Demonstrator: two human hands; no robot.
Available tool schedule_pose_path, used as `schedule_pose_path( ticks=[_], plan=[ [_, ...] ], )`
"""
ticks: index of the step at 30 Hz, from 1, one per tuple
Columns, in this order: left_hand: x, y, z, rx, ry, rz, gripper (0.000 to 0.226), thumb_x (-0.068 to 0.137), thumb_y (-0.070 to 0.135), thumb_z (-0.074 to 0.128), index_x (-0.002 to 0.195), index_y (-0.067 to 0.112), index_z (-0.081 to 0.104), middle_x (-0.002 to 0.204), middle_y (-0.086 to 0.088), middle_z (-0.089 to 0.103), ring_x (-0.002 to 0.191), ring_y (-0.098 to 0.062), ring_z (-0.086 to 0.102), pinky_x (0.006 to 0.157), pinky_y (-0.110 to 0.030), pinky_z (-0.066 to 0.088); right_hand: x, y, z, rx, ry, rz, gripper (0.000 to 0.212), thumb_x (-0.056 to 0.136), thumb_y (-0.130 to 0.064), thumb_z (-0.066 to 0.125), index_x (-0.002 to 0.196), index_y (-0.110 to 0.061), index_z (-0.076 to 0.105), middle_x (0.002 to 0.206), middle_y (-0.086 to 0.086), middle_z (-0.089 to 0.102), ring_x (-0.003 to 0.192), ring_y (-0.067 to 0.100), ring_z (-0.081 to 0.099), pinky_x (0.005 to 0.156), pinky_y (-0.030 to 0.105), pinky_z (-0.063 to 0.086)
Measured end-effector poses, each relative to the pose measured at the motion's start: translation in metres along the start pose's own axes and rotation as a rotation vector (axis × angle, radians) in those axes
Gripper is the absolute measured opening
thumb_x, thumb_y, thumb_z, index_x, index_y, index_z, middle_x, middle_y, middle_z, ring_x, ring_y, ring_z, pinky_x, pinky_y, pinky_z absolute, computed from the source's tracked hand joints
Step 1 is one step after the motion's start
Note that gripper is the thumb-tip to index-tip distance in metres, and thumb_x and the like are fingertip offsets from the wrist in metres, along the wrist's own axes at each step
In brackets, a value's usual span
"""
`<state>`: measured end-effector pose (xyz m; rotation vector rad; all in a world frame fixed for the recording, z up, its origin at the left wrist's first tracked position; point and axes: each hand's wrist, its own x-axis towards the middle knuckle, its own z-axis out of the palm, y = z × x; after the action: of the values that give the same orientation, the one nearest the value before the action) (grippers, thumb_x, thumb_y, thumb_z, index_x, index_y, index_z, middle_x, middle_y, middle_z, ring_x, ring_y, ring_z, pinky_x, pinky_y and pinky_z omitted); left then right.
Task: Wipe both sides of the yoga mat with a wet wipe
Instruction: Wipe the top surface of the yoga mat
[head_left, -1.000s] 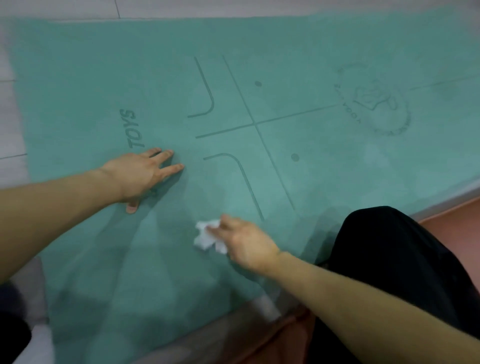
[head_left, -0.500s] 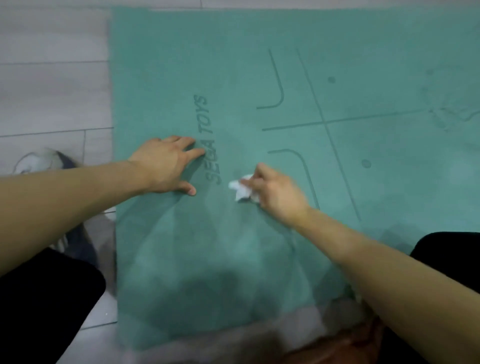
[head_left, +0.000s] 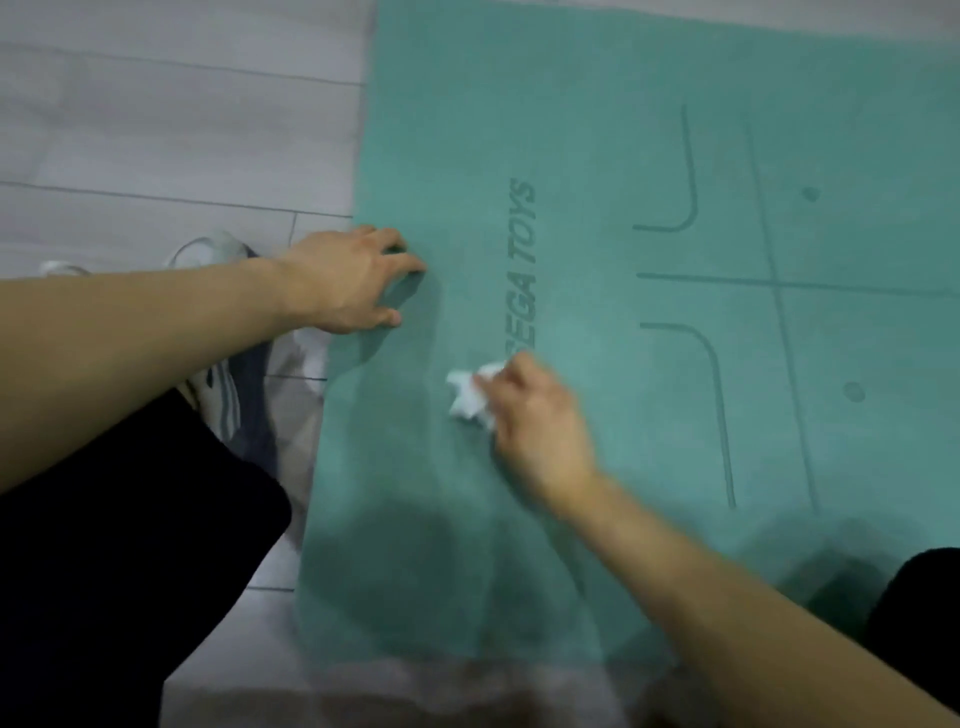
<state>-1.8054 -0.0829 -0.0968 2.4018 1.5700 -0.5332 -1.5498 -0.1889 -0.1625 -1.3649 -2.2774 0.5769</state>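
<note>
Wet wipe (head_left: 470, 397) half-hidden under right hand (head_left: 540, 426)

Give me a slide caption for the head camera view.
Right hand wipes the green yoga mat with a crumpled wet wipe; left hand steadies its edge.

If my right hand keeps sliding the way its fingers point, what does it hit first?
Probably the SEGA TOYS lettering printed flat on the yoga mat; nothing raised blocks the right hand or its wet wipe.
</note>
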Motion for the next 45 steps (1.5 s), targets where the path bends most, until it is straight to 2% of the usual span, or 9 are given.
schedule_pose_path(
  ticks=[3, 8, 14, 19, 23, 28, 33, 40, 45],
  plan=[
    [-0.002, -0.015, 0.002, -0.047, -0.036, 0.015, 0.081, 0.09, 0.051, 0.076, 0.159, 0.028, 0.04, 0.163, -0.003, 0.037, 0.144, -0.031, 0.045, 0.111, -0.051, 0.048, -0.021, -0.018, 0.007, -0.002, -0.397, -0.65, 0.033, 0.097, -0.018, 0.064, 0.128, -0.012, 0.072, 0.107, 0.009, 0.063, 0.091, 0.031, 0.061, 0.07, 0.038, 0.049],
    [-0.008, -0.029, 0.006, -0.113, -0.051, 0.049, 0.09, 0.082, 0.037, 0.088, 0.159, 0.023, 0.044, 0.168, -0.009, 0.034, 0.15, -0.031, 0.04, 0.121, -0.041, 0.038, 0.07, 0.036, -0.016, -0.094, 0.056, 0.189, 0.028, 0.099, -0.017, 0.059, 0.119, -0.021, 0.077, 0.11, 0.009, 0.06, 0.097, 0.035, 0.064, 0.08, 0.032, 0.048],
    [-0.012, -0.031, 0.012, -0.134, -0.044, 0.018, 0.092, 0.085, 0.036, 0.085, 0.163, 0.028, 0.037, 0.173, -0.005, 0.026, 0.155, -0.028, 0.034, 0.122, -0.041, 0.036, -0.001, -0.045, 0.026, 0.09, -0.401, -0.645, 0.021, 0.104, -0.027, 0.062, 0.113, -0.016, 0.077, 0.111, 0.01, 0.065, 0.098, 0.03, 0.061, 0.083, 0.041, 0.055],
    [-0.013, -0.037, 0.017, -0.17, -0.049, 0.023, 0.095, 0.085, 0.032, 0.086, 0.164, 0.028, 0.035, 0.174, -0.007, 0.022, 0.156, -0.029, 0.032, 0.125, -0.037, 0.031, 0.066, -0.025, 0.037, 0.02, 0.033, -0.051, 0.017, 0.093, -0.008, 0.067, 0.108, -0.011, 0.075, 0.1, 0.011, 0.06, 0.095, 0.033, 0.058, 0.083, 0.049, 0.053],
    [-0.012, -0.037, 0.019, -0.157, -0.056, 0.004, 0.095, 0.085, 0.031, 0.086, 0.164, 0.028, 0.034, 0.175, -0.003, 0.021, 0.156, -0.027, 0.031, 0.124, -0.04, 0.034, 0.01, -0.069, 0.049, 0.073, -0.542, -0.739, 0.031, 0.095, -0.008, 0.061, 0.125, -0.006, 0.068, 0.111, 0.013, 0.062, 0.1, 0.034, 0.056, 0.088, 0.044, 0.051],
    [-0.014, -0.037, 0.021, -0.191, -0.031, 0.002, 0.093, 0.087, 0.03, 0.084, 0.165, 0.027, 0.033, 0.175, -0.003, 0.02, 0.157, -0.026, 0.031, 0.125, -0.035, 0.03, 0.094, -0.036, 0.047, -0.009, 0.01, -0.143, 0.028, 0.086, -0.003, 0.062, 0.105, -0.016, 0.078, 0.103, 0.006, 0.066, 0.096, 0.034, 0.06, 0.085, 0.043, 0.051],
    [-0.013, -0.038, 0.023, -0.185, -0.049, 0.01, 0.094, 0.087, 0.029, 0.084, 0.165, 0.025, 0.033, 0.175, -0.007, 0.02, 0.157, -0.028, 0.029, 0.127, -0.036, 0.027, 0.015, -0.089, 0.05, 0.099, -0.432, -0.591, 0.021, 0.097, -0.027, 0.063, 0.1, -0.011, 0.076, 0.111, 0.008, 0.066, 0.1, 0.031, 0.058, 0.091, 0.039, 0.05],
    [-0.014, -0.036, 0.023, -0.211, -0.029, 0.013, 0.088, 0.09, 0.027, 0.079, 0.165, 0.024, 0.032, 0.175, -0.007, 0.02, 0.158, -0.024, 0.027, 0.128, -0.033, 0.023, 0.086, -0.065, 0.07, -0.012, 0.006, -0.157, 0.007, 0.09, -0.005, 0.065, 0.094, -0.006, 0.071, 0.098, 0.013, 0.06, 0.094, 0.035, 0.055, 0.084, 0.051, 0.051],
    [-0.011, -0.039, 0.027, -0.206, -0.043, 0.001, 0.09, 0.088, 0.027, 0.08, 0.164, 0.03, 0.032, 0.176, -0.004, 0.018, 0.158, -0.026, 0.028, 0.126, -0.039, 0.03, 0.003, -0.083, 0.065, 0.049, -0.414, -0.778, 0.027, 0.107, -0.014, 0.048, 0.114, -0.009, 0.074, 0.12, 0.007, 0.068, 0.111, 0.034, 0.061, 0.093, 0.045, 0.049]
  ],
)
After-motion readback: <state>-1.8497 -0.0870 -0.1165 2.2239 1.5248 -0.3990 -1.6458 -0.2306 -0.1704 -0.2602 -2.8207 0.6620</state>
